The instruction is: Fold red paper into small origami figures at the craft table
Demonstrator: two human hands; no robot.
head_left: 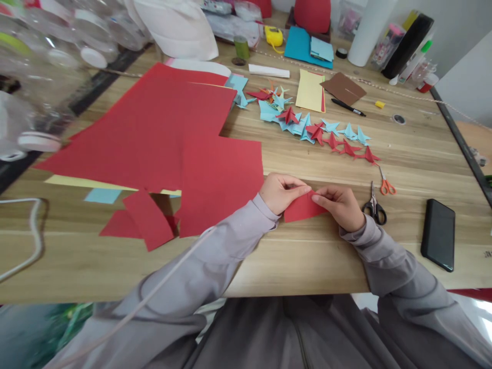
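- Currently pinching a small red paper piece (303, 207) between both hands, down at the near edge of the worktop (307, 266).
- Clamping its left end with the left hand (280, 192), thumb and fingertips closed on the upper edge.
- Gripping its right end with the right hand (342, 205), fingers closed over the paper's top right corner, at about 3 o'clock from the left hand.
- Lying with its long axis running roughly 9 to 3 o'clock, tilting slightly up toward the right, flat or nearly flat on the wood; sitting equally near both hands, touching each.
- Spreading out at 10 o'clock from the hands: large red sheets (172, 133), with cut red scraps (148, 220) at 9 o'clock.
- Resting just beside the right hand at 3 o'clock: black-handled scissors (374, 205), with smaller orange-handled scissors (386, 183) just past them.
- Lying farther out at 3 to 4 o'clock: a black phone (438, 234).
- Trailing across at 12 to 1 o'clock: a row of folded red and blue paper figures (319, 130), well apart from the hands.
- Sitting beyond those: a yellow sheet (309, 91), a brown card (343, 88) and a black pen (348, 107).
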